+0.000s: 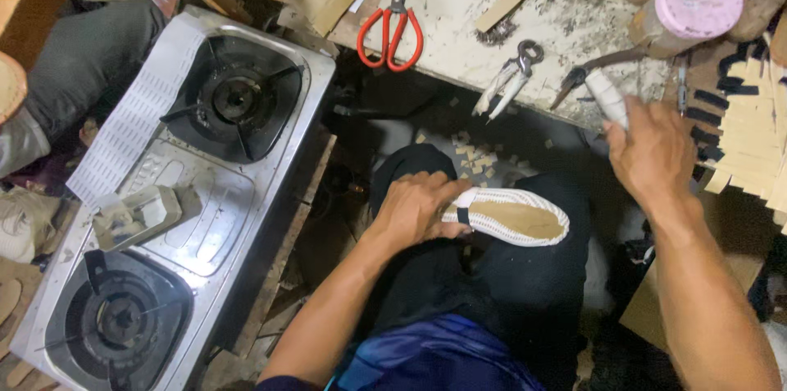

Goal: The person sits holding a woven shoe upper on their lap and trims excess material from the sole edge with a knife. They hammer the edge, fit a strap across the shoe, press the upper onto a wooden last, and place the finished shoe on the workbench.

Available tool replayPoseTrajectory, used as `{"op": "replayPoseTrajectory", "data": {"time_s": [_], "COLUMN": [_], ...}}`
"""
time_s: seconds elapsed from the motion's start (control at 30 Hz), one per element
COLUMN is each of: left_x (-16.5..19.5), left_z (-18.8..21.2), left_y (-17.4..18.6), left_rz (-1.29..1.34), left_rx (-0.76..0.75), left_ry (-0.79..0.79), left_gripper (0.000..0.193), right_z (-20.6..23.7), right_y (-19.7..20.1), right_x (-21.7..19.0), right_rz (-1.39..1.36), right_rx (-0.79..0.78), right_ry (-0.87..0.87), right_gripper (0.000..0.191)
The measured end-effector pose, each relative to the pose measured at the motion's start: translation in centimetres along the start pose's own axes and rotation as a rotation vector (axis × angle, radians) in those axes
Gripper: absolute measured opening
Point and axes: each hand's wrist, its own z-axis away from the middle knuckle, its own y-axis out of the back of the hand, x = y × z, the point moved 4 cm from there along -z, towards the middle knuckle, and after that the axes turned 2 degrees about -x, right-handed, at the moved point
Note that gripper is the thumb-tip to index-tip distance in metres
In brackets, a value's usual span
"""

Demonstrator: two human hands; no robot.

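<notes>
Left hand [416,209] grips white-edged shoe sole [512,217] on lap. Right hand [652,149] closed round wrapped tool handle [608,97] at bench edge. Advise: keep sole pinned firm, tool directed away from fingers.

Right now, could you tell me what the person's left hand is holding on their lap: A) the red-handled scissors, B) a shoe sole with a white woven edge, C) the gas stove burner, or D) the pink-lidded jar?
B: the left hand grips the heel end of the shoe sole, with a white woven edge and tan inside, resting on the lap, while the red-handled scissors lie untouched on the bench.
</notes>
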Motion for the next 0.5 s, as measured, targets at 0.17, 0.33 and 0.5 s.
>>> {"op": "replayPoseTrajectory", "data": {"time_s": [0.17, 0.33, 0.5], "left_x": [-0.8, -0.9, -0.6], "left_z": [-0.6, -0.7, -0.8], "left_y": [-0.7, -0.9, -1.1], "left_rz": [0.004, 0.028, 0.003], "left_rx": [0.015, 0.004, -0.013], "left_ry": [0.000, -0.008, -0.027], "left_gripper": [0.068, 0.071, 0.070], "right_z": [3.6, 13.4, 17.2], "right_y": [5.2, 9.0, 0.4], "right_x": [-3.2, -8.6, -13.6], "right_rz": [-0.602, -1.354, -0.674], "right_rx": [0.169, 0.132, -0.652], "right_ry": [-0.193, 0.279, -0.340], "right_gripper": [0.048, 0.064, 0.060]}}
